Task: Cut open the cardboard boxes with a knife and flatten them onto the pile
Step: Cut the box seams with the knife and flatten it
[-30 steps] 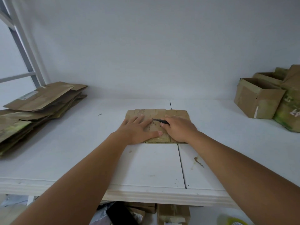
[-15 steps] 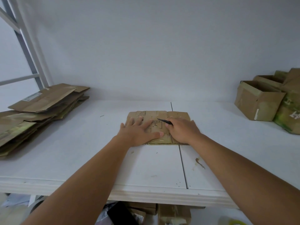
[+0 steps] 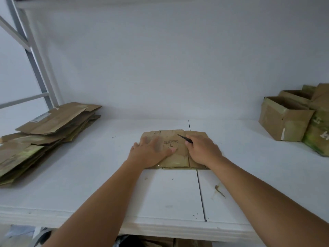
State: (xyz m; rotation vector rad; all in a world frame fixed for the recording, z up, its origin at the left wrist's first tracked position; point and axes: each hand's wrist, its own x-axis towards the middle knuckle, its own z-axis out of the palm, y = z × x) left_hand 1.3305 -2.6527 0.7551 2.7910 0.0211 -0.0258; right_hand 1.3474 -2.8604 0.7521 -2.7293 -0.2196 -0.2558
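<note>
Flattened box [image 3: 175, 148] at mid-bench [image 3: 89, 175], pressed under spread left hand [image 3: 151, 152]; right hand [image 3: 203, 150] gripping knife [image 3: 184, 138] (blade angled away). Best pressed flat before transfer to pile [image 3: 44, 132].

A white shelf board [image 3: 99, 177] carried everything, with a dark seam running front to back through its middle. A flattened cardboard box [image 3: 175, 154] lay flat at the centre, straddling that seam. At the far left sat a pile of flattened cardboard [image 3: 44, 132], its sheets fanned unevenly. At the far right stood open cardboard boxes [image 3: 284, 120], upright against the back wall. A brownish smear [image 3: 219, 191] marked the board near the front, right of the seam, with a few small specks around.
</note>
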